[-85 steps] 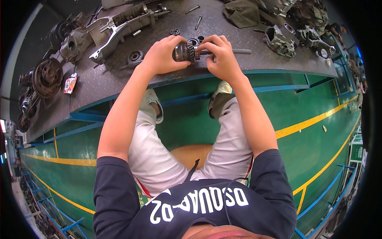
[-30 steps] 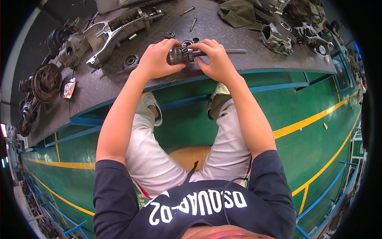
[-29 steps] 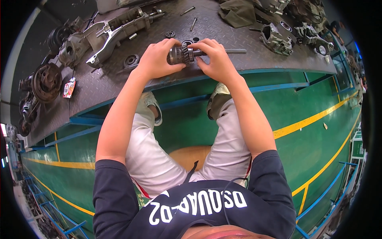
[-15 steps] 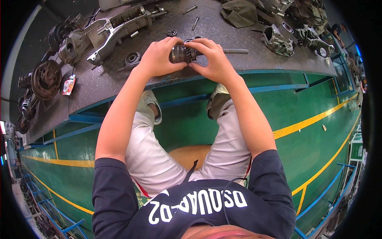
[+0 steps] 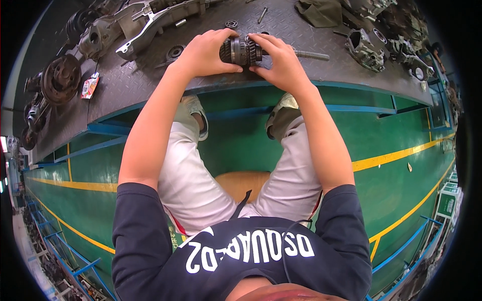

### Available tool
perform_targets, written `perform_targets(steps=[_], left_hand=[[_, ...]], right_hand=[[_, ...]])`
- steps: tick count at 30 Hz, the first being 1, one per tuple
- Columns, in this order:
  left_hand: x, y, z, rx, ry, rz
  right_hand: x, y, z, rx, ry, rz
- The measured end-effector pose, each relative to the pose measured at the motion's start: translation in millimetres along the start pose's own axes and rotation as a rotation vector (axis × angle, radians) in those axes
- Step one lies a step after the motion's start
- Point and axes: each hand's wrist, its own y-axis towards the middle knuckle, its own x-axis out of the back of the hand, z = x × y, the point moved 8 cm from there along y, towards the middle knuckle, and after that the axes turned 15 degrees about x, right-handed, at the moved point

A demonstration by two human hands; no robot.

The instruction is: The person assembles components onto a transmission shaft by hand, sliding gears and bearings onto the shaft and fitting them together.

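Note:
A gear shaft (image 5: 243, 51) with toothed gears lies sideways near the front edge of the dark metal workbench (image 5: 145, 75). My left hand (image 5: 205, 54) wraps round its left end, thumb on the near side and fingers over the far side. Around the right part of the gears curves my right hand (image 5: 284, 65), thumb and fingers gripping from both sides. The middle gears show between the two hands. A long thin splined shaft end (image 5: 314, 55) sticks out to the right, past my right hand.
Behind my hands lie a small bearing (image 5: 231, 24) and a bolt (image 5: 262, 15). Left are a round bearing part (image 5: 174, 52), a gearbox housing (image 5: 100, 37), a rusty drum (image 5: 60, 79) and a packet (image 5: 90, 86). Right are a cloth (image 5: 321, 12) and a metal casting (image 5: 365, 50).
My hands have moved apart along the gear shaft, so more of its gears shows between them. The whole view has shifted slightly, with the bench higher in the picture.

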Motion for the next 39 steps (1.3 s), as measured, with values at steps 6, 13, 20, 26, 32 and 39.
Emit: perform_targets(steps=[6, 13, 20, 26, 32, 39], left_hand=[[-0.3, -0.1, 2.1, 0.018, -0.029, -0.007], [-1.6, 4.2, 4.5, -0.024, 0.046, -0.064], [-4.0, 10.2, 8.4, 0.008, 0.040, -0.030], [2.5, 8.4, 4.1, -0.128, 0.108, -0.187], [17.8, 8.5, -23.9, -0.060, -0.024, 0.001], [12.7, 10.3, -17.4, -0.079, -0.042, -0.041]], right_hand=[[-5.8, -0.7, -1.8, 0.003, -0.031, -0.010], [-9.1, -1.3, -6.3, -0.058, 0.027, -0.016], [-9.1, -2.5, -10.0, -0.044, 0.056, -0.012], [-8.4, -0.5, -10.3, -0.041, 0.100, -0.020], [-3.0, 2.7, -1.2, -0.043, 0.147, -0.044], [-2.0, 6.2, -10.2, -0.018, 0.155, -0.061]])
